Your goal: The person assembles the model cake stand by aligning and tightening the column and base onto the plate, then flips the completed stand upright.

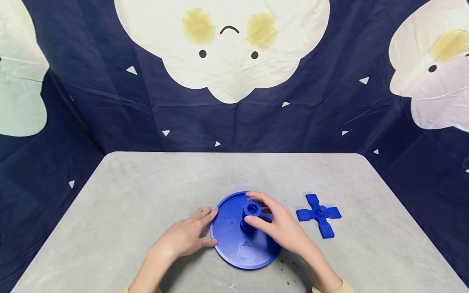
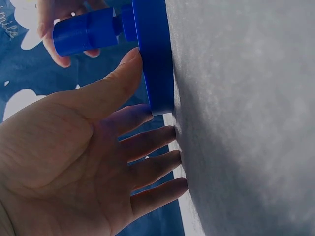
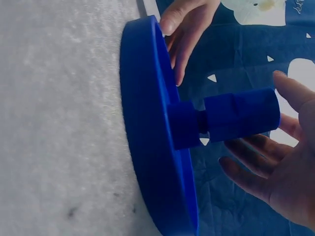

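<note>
A round blue disc (image 1: 231,248) with a raised rim lies flat on the table. From its middle rises a short blue base (image 3: 183,125), and over a narrow neck sits a hollow blue cylinder (image 3: 241,115). My left hand (image 1: 187,234) lies at the disc's left edge, fingers straight, with the thumb and fingertips at the rim. Around the cylinder's upper part my right hand (image 1: 282,226) curls its thumb and fingers, thumb on the near side. Some of the right fingers are hidden behind the cylinder in the head view.
To the right of the disc lies a blue cross-shaped piece (image 1: 325,224) with a round stud in its centre. Small dark specks mark the grey table (image 1: 146,187) near the right wrist. Dark blue cloth (image 1: 238,126) with cloud shapes hangs beyond the table's edges.
</note>
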